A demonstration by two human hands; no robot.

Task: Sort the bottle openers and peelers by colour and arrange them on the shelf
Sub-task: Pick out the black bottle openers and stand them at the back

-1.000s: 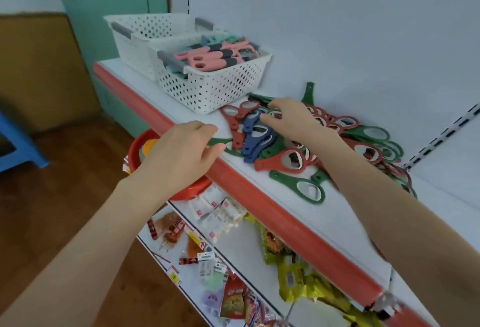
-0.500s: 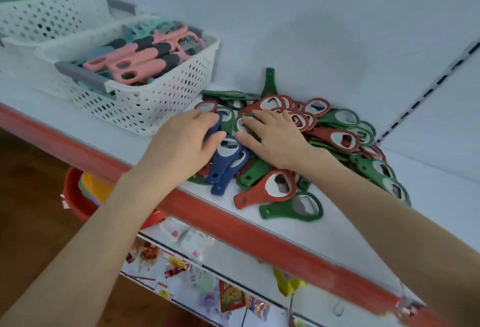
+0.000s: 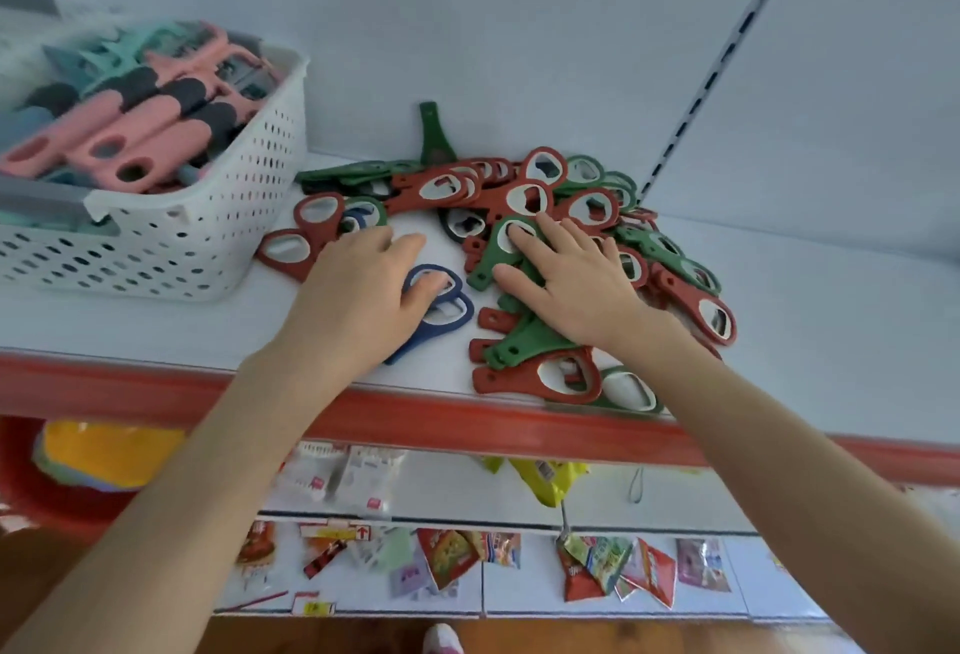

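Observation:
A heap of red and green bottle openers (image 3: 535, 196) lies on the white shelf (image 3: 831, 331) by the back wall. My right hand (image 3: 576, 290) rests flat on the heap's near side, fingers straight, over a green opener (image 3: 501, 243). Two or three blue openers (image 3: 449, 308) lie apart from the heap, to its left. My left hand (image 3: 358, 300) lies over them with its thumb on the top ring and fingers stretched forward. Pink and teal peelers (image 3: 150, 134) fill a white perforated basket (image 3: 208, 243) at the left.
The shelf's red front strip (image 3: 467, 425) runs under both forearms. Two red openers (image 3: 301, 238) lie against the basket. Below, a lower shelf holds small snack packets (image 3: 452, 555). A red basin (image 3: 21, 477) with yellow items sits at lower left.
The blue openers have come away from the heap, leaving bare shelf between them. My right hand has shifted right onto the red and green ones. The view has moved closer and rightward.

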